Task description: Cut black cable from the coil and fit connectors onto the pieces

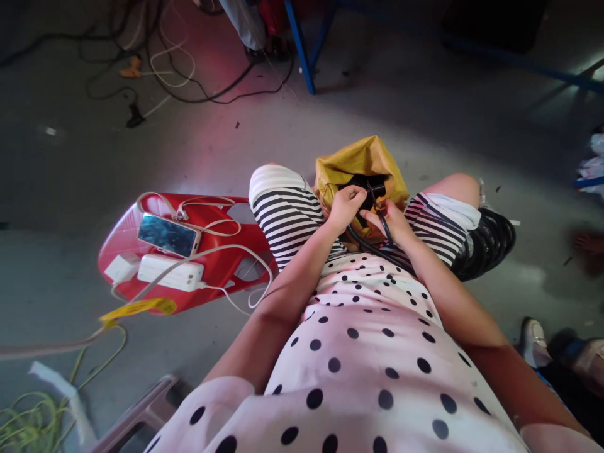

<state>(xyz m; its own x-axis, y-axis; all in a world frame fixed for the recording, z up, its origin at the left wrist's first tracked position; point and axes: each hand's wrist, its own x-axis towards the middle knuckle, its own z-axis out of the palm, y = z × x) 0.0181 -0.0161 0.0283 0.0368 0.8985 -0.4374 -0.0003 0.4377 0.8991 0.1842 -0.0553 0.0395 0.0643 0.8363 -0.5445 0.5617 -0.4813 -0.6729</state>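
Note:
A yellow bag [349, 157] stands open between my knees, with black ribbed parts inside it. Over its opening my left hand [348, 204] is closed, thumb and fingers pinched together on something too small to make out. My right hand [391, 223], just beside it, has its fingers wrapped round a black cable [385, 228]. The cable loops down across my lap toward the right. Its upper end passes between my two hands, near the dark contents of the bag.
At the left a red stool [226, 251] bears a phone [168, 234], a white power bank [170, 272] and cords. Black coils [488, 242] lie beside my right knee. Cables and a blue metal leg [301, 47] are ahead; another person's shoe [535, 340] is at the right.

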